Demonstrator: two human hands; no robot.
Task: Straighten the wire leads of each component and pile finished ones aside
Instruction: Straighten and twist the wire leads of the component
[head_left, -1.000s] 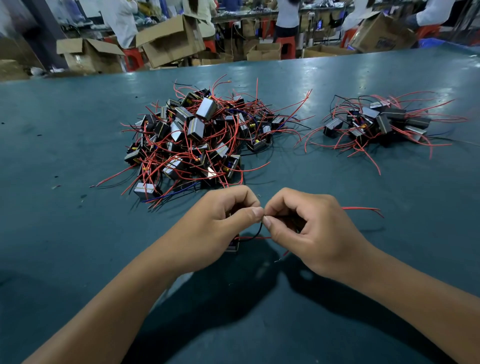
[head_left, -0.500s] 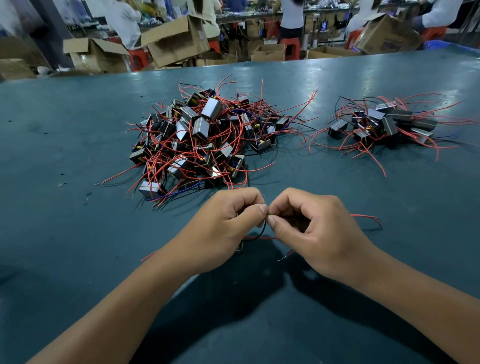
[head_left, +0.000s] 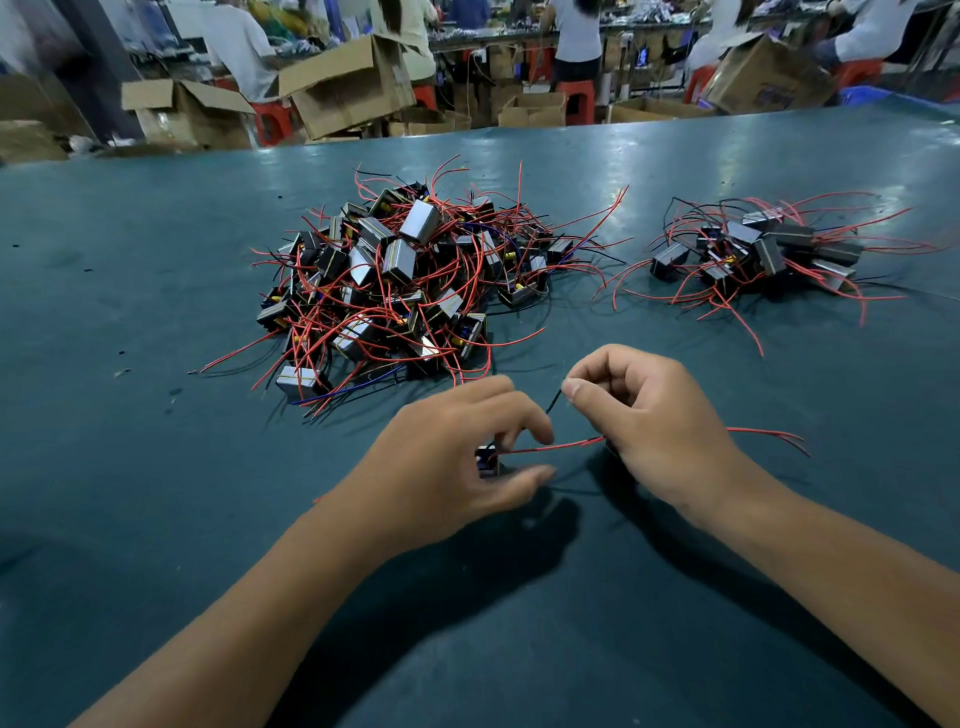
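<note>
My left hand (head_left: 457, 457) holds a small black component (head_left: 487, 461) between its curled fingers and thumb, just above the green table (head_left: 156, 467). My right hand (head_left: 644, 415) pinches the component's thin black lead (head_left: 553, 401) between thumb and forefinger, drawn up and to the right. A red lead (head_left: 550, 447) runs from the component under my right hand and sticks out at its right side. A big heap of components (head_left: 405, 280) with tangled red wires lies beyond my hands. A smaller pile (head_left: 758, 249) lies at the right.
Past the table's far edge stand open cardboard boxes (head_left: 343, 88), red stools (head_left: 576, 98) and several people working at benches. Small dark scraps (head_left: 122, 371) dot the table at the left.
My hands were pinched together on the wire. Now they have drawn apart: the right hand has pulled the black lead up and right, and the left hand has dropped lower with the component.
</note>
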